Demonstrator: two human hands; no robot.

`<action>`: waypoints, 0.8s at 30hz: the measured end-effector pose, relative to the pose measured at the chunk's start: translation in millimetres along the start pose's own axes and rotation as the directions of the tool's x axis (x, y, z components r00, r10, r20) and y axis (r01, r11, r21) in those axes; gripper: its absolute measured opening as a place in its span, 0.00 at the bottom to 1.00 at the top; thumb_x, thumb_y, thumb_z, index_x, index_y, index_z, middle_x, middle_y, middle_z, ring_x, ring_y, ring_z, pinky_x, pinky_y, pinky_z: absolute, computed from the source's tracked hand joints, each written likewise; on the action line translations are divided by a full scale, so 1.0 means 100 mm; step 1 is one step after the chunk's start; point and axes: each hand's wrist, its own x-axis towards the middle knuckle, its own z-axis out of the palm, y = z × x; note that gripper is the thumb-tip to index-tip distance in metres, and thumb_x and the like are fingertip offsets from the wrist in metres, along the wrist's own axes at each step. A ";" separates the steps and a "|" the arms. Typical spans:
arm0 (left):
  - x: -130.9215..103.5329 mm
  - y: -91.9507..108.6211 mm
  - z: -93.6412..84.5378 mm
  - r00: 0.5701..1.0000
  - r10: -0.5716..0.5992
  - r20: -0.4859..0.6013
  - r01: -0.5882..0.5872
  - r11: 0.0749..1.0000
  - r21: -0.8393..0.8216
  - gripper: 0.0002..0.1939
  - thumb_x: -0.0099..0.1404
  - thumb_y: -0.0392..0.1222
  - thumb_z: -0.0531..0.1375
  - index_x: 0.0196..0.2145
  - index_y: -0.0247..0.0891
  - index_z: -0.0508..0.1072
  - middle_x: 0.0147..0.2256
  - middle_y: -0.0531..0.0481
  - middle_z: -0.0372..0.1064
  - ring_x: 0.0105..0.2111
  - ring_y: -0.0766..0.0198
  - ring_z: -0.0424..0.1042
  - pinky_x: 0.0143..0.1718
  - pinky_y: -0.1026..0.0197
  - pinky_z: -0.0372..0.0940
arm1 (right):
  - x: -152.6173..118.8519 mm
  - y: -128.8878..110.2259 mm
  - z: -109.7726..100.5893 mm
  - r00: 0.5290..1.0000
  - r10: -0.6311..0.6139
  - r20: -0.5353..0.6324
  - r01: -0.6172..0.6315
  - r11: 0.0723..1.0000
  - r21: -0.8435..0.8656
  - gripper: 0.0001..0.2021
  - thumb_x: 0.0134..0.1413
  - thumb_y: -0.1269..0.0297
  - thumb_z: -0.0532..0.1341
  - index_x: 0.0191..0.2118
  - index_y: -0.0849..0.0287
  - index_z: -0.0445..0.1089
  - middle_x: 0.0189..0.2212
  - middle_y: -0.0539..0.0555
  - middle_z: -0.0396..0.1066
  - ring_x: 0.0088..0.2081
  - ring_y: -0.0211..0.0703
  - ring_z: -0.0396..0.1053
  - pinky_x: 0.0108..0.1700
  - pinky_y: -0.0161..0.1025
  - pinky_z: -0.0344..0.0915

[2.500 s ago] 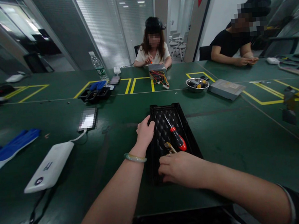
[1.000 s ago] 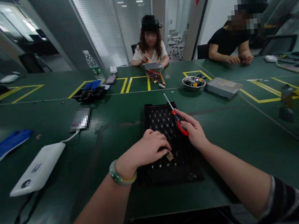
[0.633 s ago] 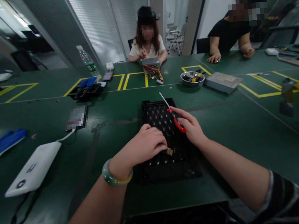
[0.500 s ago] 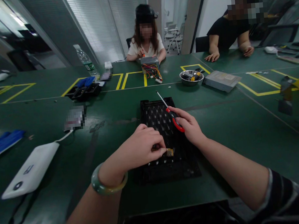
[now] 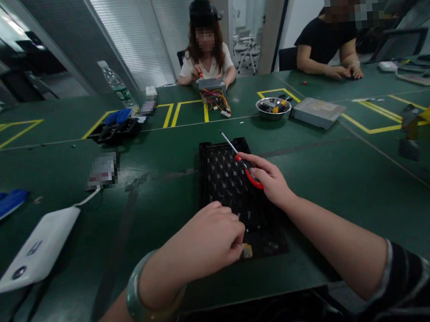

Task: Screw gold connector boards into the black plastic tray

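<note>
In my right hand (image 5: 274, 182) is a screwdriver (image 5: 251, 173) with a red and black handle. Its metal shaft points up and away, over a black tray-like panel (image 5: 221, 173). Rows of small bright spots cover the panel's middle. My left hand (image 5: 215, 238) is closed in a pinch over the panel's near left part. At its fingertips shows a small gold-coloured piece (image 5: 247, 250), just above the panel's near end. The thumb and fingers hide part of that piece, and its exact kind cannot be made out.
Left lie a white power bank (image 5: 39, 249), a phone (image 5: 103, 169) and a blue cloth item (image 5: 3, 210). Further off are a black tray (image 5: 114, 132), a bottle (image 5: 117, 87), a metal bowl (image 5: 273, 109) and a grey metal box (image 5: 317, 112). Two people sit across the table.
My left hand has come nearer to me, bringing the small gold-coloured piece to the panel's near end. The right hand keeps the screwdriver almost still. The right co-worker's hands have come together.
</note>
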 end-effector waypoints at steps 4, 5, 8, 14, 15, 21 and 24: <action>0.00 0.02 0.05 1.000 0.002 -0.022 0.000 0.999 0.051 0.08 0.66 0.38 0.63 0.27 0.40 0.74 0.30 0.53 0.74 0.33 0.61 0.70 0.38 0.54 0.57 | 0.01 0.01 0.00 1.000 -0.004 0.007 0.004 1.000 0.000 0.22 0.59 0.62 0.59 0.58 0.50 0.75 0.58 0.51 0.75 0.58 0.47 0.71 0.66 0.50 0.62; 0.00 0.02 0.06 1.000 0.002 -0.025 -0.001 0.999 0.054 0.08 0.66 0.38 0.64 0.28 0.40 0.74 0.30 0.53 0.74 0.33 0.60 0.70 0.38 0.54 0.57 | 0.01 0.01 0.00 1.000 -0.002 0.010 0.002 1.000 0.001 0.22 0.59 0.62 0.59 0.58 0.50 0.75 0.58 0.51 0.75 0.58 0.47 0.71 0.66 0.50 0.62; -0.01 0.03 0.08 1.000 -0.010 -0.016 0.011 0.998 0.068 0.08 0.66 0.38 0.64 0.28 0.40 0.74 0.30 0.53 0.74 0.33 0.60 0.70 0.38 0.53 0.58 | 0.01 0.02 -0.01 1.000 0.000 0.022 0.000 1.000 0.008 0.22 0.60 0.62 0.59 0.59 0.50 0.74 0.58 0.51 0.75 0.59 0.47 0.71 0.66 0.51 0.62; 0.00 0.05 0.08 0.999 -0.042 0.016 0.040 0.996 0.075 0.07 0.66 0.39 0.63 0.29 0.40 0.74 0.31 0.52 0.74 0.34 0.59 0.71 0.38 0.53 0.60 | 0.00 0.03 -0.01 0.999 0.002 0.039 -0.003 1.000 0.021 0.22 0.61 0.63 0.58 0.59 0.49 0.74 0.59 0.51 0.74 0.60 0.46 0.71 0.68 0.50 0.60; 0.00 0.06 0.07 0.999 -0.045 0.017 0.044 0.997 0.067 0.07 0.66 0.39 0.63 0.29 0.40 0.74 0.31 0.52 0.74 0.34 0.59 0.71 0.39 0.53 0.60 | -0.01 0.03 -0.01 0.999 0.003 0.042 -0.004 1.000 0.021 0.22 0.61 0.63 0.58 0.59 0.49 0.74 0.59 0.51 0.74 0.60 0.46 0.71 0.68 0.50 0.59; 0.00 0.10 0.03 0.998 -0.058 0.035 0.055 0.996 0.070 0.08 0.69 0.39 0.61 0.30 0.40 0.73 0.32 0.53 0.75 0.32 0.60 0.72 0.35 0.54 0.61 | 0.00 0.04 0.00 0.999 0.010 0.046 -0.010 1.000 0.009 0.22 0.61 0.63 0.58 0.59 0.49 0.74 0.59 0.51 0.75 0.59 0.46 0.71 0.67 0.51 0.60; 0.00 0.10 0.04 0.995 -0.074 0.063 0.070 0.996 0.062 0.08 0.70 0.40 0.61 0.31 0.40 0.74 0.32 0.52 0.75 0.29 0.61 0.73 0.31 0.56 0.60 | 0.00 0.06 -0.01 0.999 0.015 0.050 -0.015 1.000 0.010 0.22 0.61 0.62 0.59 0.60 0.49 0.74 0.59 0.51 0.75 0.59 0.47 0.71 0.67 0.52 0.61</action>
